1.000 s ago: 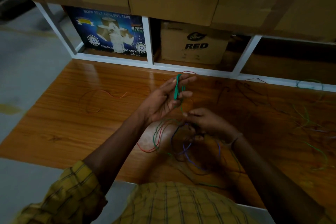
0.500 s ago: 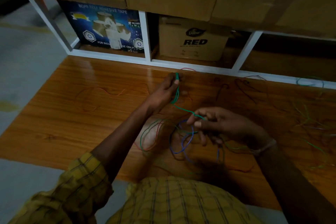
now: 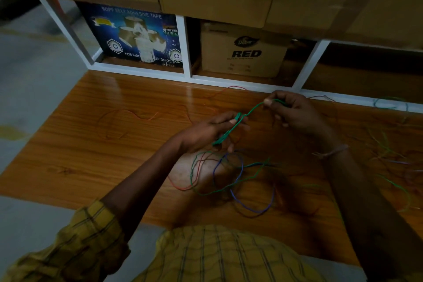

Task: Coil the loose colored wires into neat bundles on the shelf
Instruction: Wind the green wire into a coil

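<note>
Green wire [image 3: 230, 129]: thin, bright green; part of it is folded into a narrow, flattened bundle that runs slantwise across the left fingers; from the bundle's upper end a single strand rises rightward to the right hand; it is held above the wooden shelf, not lying on it
Left hand [image 3: 206, 131]: fingers curled round the green bundle and gripping it, palm turned toward the right; it hovers over the middle of the shelf
Right hand [image 3: 295, 111]: thumb and forefinger pinching the free green strand at its upper end, the other fingers curled loosely below; it sits higher and farther back than the left, near the white frame; a thin band circles the wrist
Loose wires [image 3: 219, 174]: a tangle of red, green and blue-violet loops lying flat on the shelf just below the left hand; the loops overlap one another; which strand joins the held wire I cannot tell
Orange wire [image 3: 137, 115]: a single faint wavy strand on the shelf, well apart to the left
Scattered wires [image 3: 389, 151]: dim green and purple strands spread over the right part of the shelf; colours hard to read in the low light
Wooden shelf [image 3: 91, 155]: glossy orange-brown board with visible grain
Boxes: a blue tape carton [image 3: 135, 34] and a brown carton marked RED [image 3: 245, 50] stand in the white-framed compartments behind
</note>
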`<state>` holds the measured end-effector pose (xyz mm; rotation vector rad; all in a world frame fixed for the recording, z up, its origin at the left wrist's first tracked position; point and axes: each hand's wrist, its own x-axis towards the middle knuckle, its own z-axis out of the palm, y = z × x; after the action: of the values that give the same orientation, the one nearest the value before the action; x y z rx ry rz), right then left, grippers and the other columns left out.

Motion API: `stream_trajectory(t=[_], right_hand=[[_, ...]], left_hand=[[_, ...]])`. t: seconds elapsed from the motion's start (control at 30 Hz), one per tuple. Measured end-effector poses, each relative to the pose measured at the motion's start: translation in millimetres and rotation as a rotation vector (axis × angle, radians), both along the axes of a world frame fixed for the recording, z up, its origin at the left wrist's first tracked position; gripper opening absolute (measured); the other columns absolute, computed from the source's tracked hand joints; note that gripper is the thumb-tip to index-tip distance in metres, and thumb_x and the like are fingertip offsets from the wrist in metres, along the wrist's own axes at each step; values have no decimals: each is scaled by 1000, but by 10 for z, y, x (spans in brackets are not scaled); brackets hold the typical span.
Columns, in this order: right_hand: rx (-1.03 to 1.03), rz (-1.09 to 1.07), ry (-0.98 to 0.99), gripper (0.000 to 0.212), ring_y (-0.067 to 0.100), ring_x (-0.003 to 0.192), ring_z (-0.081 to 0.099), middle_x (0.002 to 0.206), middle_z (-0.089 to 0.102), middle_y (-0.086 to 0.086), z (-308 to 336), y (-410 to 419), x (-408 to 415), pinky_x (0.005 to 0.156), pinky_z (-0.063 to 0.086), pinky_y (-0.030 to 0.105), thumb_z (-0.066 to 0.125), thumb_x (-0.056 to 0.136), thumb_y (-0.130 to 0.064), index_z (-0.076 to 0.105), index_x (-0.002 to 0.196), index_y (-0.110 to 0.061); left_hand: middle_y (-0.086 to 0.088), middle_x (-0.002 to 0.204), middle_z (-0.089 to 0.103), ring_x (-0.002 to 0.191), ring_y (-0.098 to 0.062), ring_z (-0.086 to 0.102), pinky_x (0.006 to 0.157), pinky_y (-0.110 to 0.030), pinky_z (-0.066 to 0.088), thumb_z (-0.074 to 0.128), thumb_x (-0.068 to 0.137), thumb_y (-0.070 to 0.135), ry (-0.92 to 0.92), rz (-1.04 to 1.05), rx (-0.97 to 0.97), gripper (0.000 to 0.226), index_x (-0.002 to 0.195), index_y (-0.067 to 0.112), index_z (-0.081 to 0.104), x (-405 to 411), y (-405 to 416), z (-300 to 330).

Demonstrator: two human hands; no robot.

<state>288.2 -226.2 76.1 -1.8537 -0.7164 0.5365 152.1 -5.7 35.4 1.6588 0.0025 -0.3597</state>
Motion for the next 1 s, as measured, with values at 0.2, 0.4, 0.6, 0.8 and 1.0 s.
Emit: stream_trajectory(t=[0.2, 0.4, 0.6, 0.8, 1.0], right_hand=[[101, -258, -88, 21, -1, 64, 56, 77, 63, -3, -278, 222, 147, 60, 45, 13, 70, 96, -26, 73, 103, -7], [-62, -352, 79, 16, -4, 66, 60, 85, 69, -4, -765, 270, 96, 60, 43, 16, 68, 97, -26, 73, 107, -15], [-74, -100, 280, 27, 3, 37, 34, 52, 54, -7, -925, 250, -480, 38, 25, 16, 57, 104, -24, 70, 91, -5], [-6, 190, 585, 31, 11, 33, 40, 75, 63, 23, -671, 108, -827, 34, 38, 19, 47, 107, -22, 62, 128, -4], [-96, 482, 583, 34, 15, 37, 54, 86, 72, 24, -374, -133, -953, 40, 45, 22, 45, 108, -17, 45, 143, -15]], left_hand=[[-18, 155, 52, 81, -27, 64, 41, -16, 40, 29, 115, 22, 58, -110, -412, 43, 153, 6, 41, -76, -27, -94], [-18, 163, 40, 88, -23, 67, 42, -14, 36, 22, 115, 20, 70, -124, -788, 48, 160, 4, 30, -122, -7, -6], [-16, 164, 41, 105, -24, 75, 61, -20, 62, 23, 116, 21, -7, 1, -928, 48, 160, 4, 32, 3, 7, 138], [-20, 164, 40, 139, -43, 54, 99, -53, 59, 26, 116, 19, -54, 169, -972, 46, 159, 2, 30, 188, -8, 185], [-15, 156, 52, 136, -44, 57, 99, -63, 53, 30, 115, 18, -71, 469, -775, 42, 155, 4, 34, 337, -145, 154]])
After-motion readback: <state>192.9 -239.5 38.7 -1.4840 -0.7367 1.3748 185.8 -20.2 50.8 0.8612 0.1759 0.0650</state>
